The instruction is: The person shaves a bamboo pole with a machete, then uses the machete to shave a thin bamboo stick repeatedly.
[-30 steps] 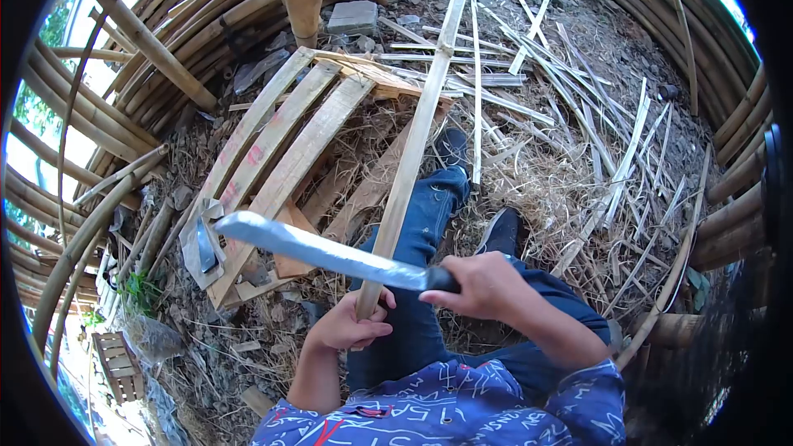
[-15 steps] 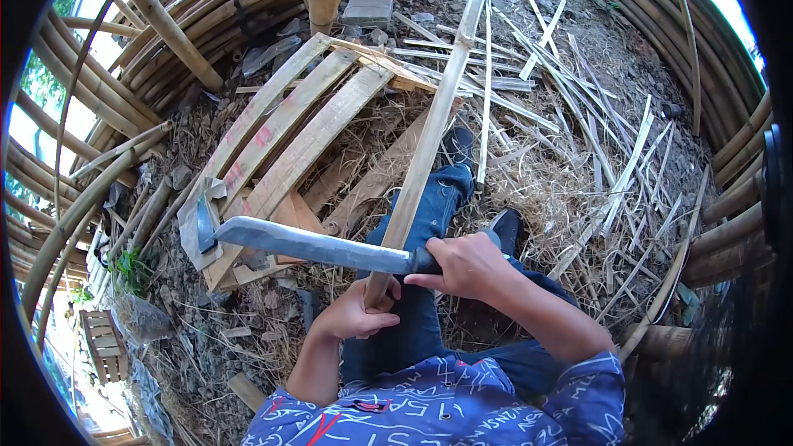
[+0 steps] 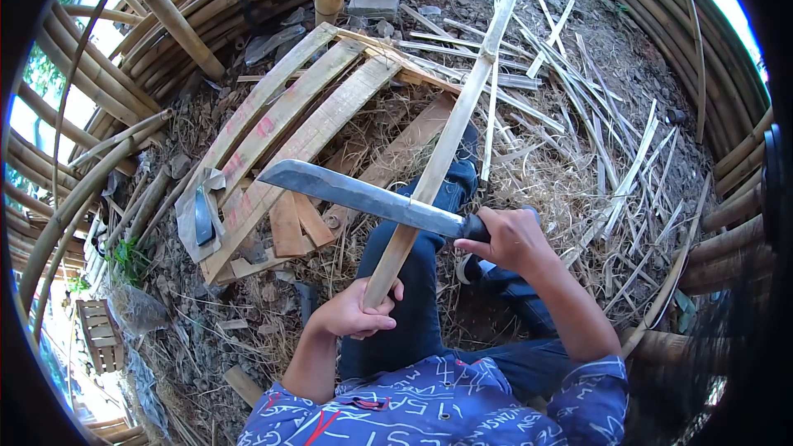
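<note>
My left hand is closed around the near end of a long split bamboo strip, which slants away to the upper right over my leg. In my right hand is the dark handle of a large machete. Its broad grey blade lies across the strip a little beyond my left hand, with the tip pointing left. The blade seems to touch the strip.
A slatted wooden pallet stands ahead to the left, with a phone on a wrapper at its near corner. Thin bamboo slivers litter the ground at right. A grey block lies at the back, and stacked bamboo poles curve around.
My right hand and the machete have moved right and farther along the strip, away from my left hand. The strip's far end has swung right.
</note>
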The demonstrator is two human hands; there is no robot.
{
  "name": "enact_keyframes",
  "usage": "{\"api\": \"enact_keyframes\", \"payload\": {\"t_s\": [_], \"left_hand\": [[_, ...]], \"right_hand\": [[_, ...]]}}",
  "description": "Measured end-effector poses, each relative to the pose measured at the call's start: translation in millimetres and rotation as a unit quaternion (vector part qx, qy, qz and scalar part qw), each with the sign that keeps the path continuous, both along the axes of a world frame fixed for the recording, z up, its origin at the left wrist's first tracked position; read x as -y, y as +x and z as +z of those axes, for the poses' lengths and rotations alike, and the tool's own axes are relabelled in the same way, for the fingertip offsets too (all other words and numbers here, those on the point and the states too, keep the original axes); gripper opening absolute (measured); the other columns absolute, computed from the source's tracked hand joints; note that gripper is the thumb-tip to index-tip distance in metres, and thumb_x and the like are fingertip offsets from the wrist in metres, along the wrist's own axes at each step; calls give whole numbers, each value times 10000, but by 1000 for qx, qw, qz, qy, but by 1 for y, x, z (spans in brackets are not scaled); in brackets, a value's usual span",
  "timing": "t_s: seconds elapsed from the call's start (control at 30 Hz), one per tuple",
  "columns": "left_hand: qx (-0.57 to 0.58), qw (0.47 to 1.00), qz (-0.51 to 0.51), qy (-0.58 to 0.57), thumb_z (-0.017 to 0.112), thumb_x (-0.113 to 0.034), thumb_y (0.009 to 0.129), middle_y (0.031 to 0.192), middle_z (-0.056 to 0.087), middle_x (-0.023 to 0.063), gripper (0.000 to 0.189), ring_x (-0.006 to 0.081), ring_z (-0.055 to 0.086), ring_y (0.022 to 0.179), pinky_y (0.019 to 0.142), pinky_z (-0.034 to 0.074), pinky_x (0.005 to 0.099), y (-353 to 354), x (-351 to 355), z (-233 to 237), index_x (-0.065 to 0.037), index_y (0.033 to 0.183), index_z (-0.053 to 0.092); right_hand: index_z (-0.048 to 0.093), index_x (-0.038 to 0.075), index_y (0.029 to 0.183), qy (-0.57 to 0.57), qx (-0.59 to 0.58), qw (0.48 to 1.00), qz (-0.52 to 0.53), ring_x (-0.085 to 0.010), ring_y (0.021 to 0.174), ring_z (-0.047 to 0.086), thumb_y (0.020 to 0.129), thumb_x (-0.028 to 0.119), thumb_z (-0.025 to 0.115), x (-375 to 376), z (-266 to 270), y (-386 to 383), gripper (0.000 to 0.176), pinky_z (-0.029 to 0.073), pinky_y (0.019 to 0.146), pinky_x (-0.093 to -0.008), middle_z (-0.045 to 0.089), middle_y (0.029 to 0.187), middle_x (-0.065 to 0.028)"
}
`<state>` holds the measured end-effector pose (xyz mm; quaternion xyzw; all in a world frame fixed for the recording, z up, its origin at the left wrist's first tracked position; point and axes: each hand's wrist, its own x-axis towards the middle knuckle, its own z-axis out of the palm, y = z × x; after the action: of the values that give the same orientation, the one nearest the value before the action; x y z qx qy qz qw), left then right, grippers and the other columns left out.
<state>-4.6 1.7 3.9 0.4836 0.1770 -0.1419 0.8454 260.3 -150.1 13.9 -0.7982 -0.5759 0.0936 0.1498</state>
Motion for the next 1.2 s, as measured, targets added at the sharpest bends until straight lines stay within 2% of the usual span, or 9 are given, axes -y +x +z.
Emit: {"api": "enact_keyframes", "payload": {"t_s": [0.17,0.23,0.37,0.67,0.73,0.83,1.2], "left_hand": [[8,997,10,-75,702,4,807,602,368,-97,391,5,390,423,353,312,183,-6,-4,-8,-41,1101,448],[5,996,9,-83,697,13,807,602,368,-94,390,4,385,422,351,311,182,-6,-6,-6,-36,1102,446],[8,993,-6,-119,684,40,805,604,369,-89,396,2,375,420,349,318,180,-4,-9,-8,-21,1113,442],[31,993,-33,-106,666,58,808,609,366,-92,414,-11,378,441,357,330,168,-4,-11,-12,-9,1145,435],[27,993,-38,-107,666,56,812,609,368,-88,408,-4,390,446,365,334,174,-3,-13,-9,-17,1138,432],[12,994,-43,-100,670,44,822,603,367,-89,402,1,388,437,359,327,182,-3,-11,-7,-32,1137,432],[-24,999,-7,-48,651,42,840,606,361,-88,351,9,380,420,354,311,190,-2,-1,3,-55,1084,419]], "right_hand": [[582,69,755,-15,-8,1000,-20,-373,637,635,799,646,615,7,-3,14,580,485,578,-452,617,636,-151],[585,62,774,-19,-2,997,-69,-377,644,634,806,628,622,15,-8,29,568,484,588,-452,613,639,-164],[588,56,791,-32,-4,997,-64,-384,641,629,807,619,628,24,-7,37,564,482,592,-456,609,637,-174],[591,57,798,-30,11,997,-64,-393,633,623,794,676,595,40,-14,46,619,479,589,-467,603,620,-170],[555,67,746,-13,45,998,-48,-367,609,632,803,687,575,42,-14,46,624,483,565,-454,612,610,-154],[557,66,744,7,34,998,-45,-367,604,630,804,675,586,41,-13,44,613,486,562,-449,611,609,-154],[573,57,733,5,16,1000,0,-360,590,637,830,679,549,0,1,21,630,492,562,-445,613,602,-150]]}}
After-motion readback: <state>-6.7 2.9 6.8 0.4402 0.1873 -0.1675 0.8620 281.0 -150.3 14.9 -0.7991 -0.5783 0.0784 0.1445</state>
